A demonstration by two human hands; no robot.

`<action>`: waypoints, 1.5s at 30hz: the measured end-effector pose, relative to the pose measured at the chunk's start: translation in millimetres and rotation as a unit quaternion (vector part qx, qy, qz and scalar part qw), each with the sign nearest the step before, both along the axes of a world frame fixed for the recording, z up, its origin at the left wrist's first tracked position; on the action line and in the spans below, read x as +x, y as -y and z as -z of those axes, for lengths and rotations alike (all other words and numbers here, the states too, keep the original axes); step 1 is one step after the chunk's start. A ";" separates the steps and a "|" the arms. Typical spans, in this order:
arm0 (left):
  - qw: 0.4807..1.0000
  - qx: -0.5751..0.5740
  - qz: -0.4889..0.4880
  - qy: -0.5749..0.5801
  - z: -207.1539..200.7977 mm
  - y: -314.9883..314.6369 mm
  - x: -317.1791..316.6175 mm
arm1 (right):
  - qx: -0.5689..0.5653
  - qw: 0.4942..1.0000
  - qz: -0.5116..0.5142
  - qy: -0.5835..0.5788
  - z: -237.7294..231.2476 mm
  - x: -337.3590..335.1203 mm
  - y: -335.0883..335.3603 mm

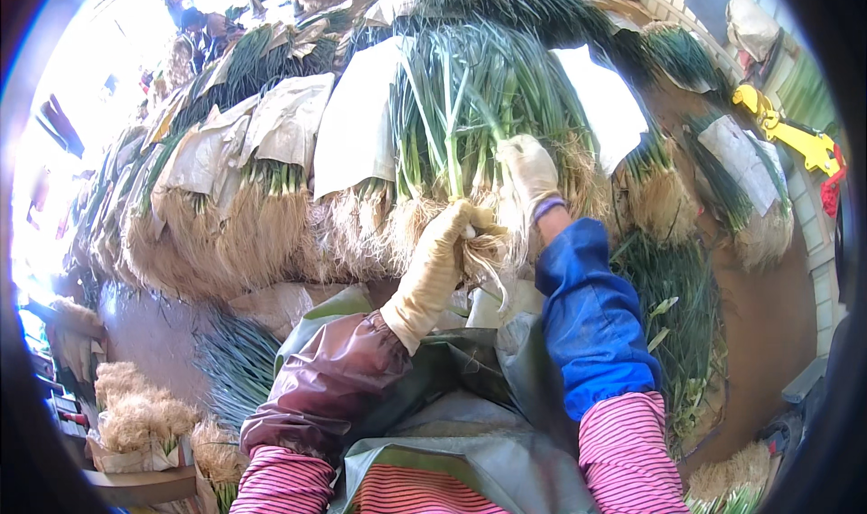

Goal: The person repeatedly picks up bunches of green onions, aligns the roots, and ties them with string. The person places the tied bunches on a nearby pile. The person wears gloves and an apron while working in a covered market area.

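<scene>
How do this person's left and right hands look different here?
The left hand is closed around the base of a green onion; the right hand sits farther out, its grip unclear. The left hand's glove runs down to a maroon sleeve, while the right hand's glove stops at a purple band, leaving bare wrist before a blue sleeve. Both hands wear pale gloves.

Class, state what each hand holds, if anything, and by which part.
Left hand: a plant, gripped at its root end. Right hand: cannot be told for certain.

Bright glare bleaches the upper left; straight edges bow near the rim.
</scene>
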State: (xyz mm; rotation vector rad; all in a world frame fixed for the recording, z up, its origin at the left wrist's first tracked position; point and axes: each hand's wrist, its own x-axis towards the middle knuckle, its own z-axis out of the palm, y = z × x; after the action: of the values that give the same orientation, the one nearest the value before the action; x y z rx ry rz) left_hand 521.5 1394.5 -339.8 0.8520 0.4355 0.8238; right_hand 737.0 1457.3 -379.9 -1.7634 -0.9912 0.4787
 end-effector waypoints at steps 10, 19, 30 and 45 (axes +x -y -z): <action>0.995 -0.046 -0.036 0.082 -11.2 -4.1 0.9 | -0.007 0.784 -0.360 -0.506 -37.2 -79.1 36.1; 0.965 -0.247 -0.084 0.027 16.6 -6.6 -2.0 | -0.022 0.928 -0.255 -0.270 -50.5 -96.4 45.8; 0.955 -0.280 -0.077 0.051 21.4 -30.2 -10.7 | 0.242 0.926 -0.149 0.250 -36.2 -101.1 48.3; 0.979 -0.169 -0.031 0.107 -4.5 -3.4 -13.6 | 0.035 0.751 -0.407 -0.519 -16.2 -91.8 40.8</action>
State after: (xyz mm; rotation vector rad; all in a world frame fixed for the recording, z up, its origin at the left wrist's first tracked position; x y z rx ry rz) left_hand 507.9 1397.9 -335.4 0.4313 0.3988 0.8584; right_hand 645.2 1416.4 -363.8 -0.6194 -0.8329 1.7136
